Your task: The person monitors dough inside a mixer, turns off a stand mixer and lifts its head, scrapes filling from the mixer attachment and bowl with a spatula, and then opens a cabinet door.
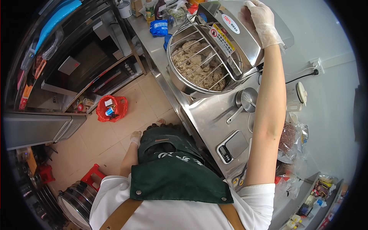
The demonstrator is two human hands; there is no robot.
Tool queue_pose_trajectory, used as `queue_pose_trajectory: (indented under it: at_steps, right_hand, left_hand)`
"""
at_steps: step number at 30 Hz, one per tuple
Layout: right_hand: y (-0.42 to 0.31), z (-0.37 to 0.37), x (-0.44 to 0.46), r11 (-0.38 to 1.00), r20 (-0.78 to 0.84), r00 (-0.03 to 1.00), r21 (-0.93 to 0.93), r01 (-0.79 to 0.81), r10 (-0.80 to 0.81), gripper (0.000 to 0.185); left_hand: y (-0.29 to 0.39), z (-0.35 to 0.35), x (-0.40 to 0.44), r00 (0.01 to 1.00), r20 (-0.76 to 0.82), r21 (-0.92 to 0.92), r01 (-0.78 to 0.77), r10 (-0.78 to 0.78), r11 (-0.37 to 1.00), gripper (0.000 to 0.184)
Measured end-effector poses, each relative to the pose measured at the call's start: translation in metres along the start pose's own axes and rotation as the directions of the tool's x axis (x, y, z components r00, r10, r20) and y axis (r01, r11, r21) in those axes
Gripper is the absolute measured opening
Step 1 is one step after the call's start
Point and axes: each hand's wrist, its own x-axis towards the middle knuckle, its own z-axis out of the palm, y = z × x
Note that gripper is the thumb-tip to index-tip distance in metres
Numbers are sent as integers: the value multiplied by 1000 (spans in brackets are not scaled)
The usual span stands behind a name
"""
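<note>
My right hand [261, 18], in a thin clear glove, reaches up to the steel head of a stand mixer [240, 28]. Its fingers are bent but apart against the housing, and nothing is visible in them. Below the head, a wire guard [199, 61] covers the mixer's steel bowl [177, 79]. Through the bars I see a lumpy, beige-brown dough [201, 63], with part of the mixing tool hidden under the head. My left hand [135, 138], also gloved, hangs low beside the dark green apron [172, 172], away from the counter; its fingers are mostly hidden.
On the steel counter [205, 119] lie a small saucepan [247, 100], a digital scale [232, 147] and scissors [239, 178]. Bottles and a blue packet [158, 27] stand behind the bowl. A red-lined bin [112, 108] is on the floor; a plugged cord [303, 76] runs along the wall.
</note>
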Motion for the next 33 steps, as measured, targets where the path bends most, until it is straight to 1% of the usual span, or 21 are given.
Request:
queue_pose_trajectory:
  at_steps: [1,2,5,8,11,14,17,20,23,26,29,33]
  right_hand:
    - [-2,0,-2,999,14,999,40,-33,33,16]
    - [-4,0,-3,995,29,998,80,-67,64,16]
    - [-6,1,-4,985,38,994,136,-106,102,15]
    - [-5,1,-4,978,47,993,172,-115,108,15]
    - [-1,1,-2,988,35,997,140,-70,66,15]
    - [-3,0,-2,990,28,997,124,-70,67,16]
    - [-1,1,-1,988,36,997,132,-79,75,16]
    - [-1,1,-1,986,36,997,146,-78,73,16]
    - [-4,1,-3,978,46,995,183,-99,92,15]
    - [-6,1,-6,963,63,992,239,-123,111,15]
    - [-2,2,-4,939,89,987,307,-155,133,14]
    - [2,1,-1,972,56,995,215,-90,80,15]
  left_hand:
    - [1,1,-2,999,-32,53,-29,31,998,26]
    - [2,2,-3,996,-62,107,-56,63,993,22]
    - [-3,5,0,995,-68,95,-65,72,993,22]
    - [-17,15,13,976,-29,287,-199,216,937,21]
    - [-19,20,17,989,-49,159,-127,136,979,26]
    - [-14,16,12,993,-50,108,-102,108,989,33]
    - [-21,22,20,991,-36,129,-120,126,984,33]
    - [-14,14,12,992,-31,124,-118,123,985,34]
    - [-16,16,17,998,-17,76,-64,65,995,33]
    - [-12,13,12,993,-41,139,-104,111,985,28]
    - [-19,17,16,979,-21,272,-191,204,943,23]
    - [-10,9,7,983,-26,234,-169,180,958,23]
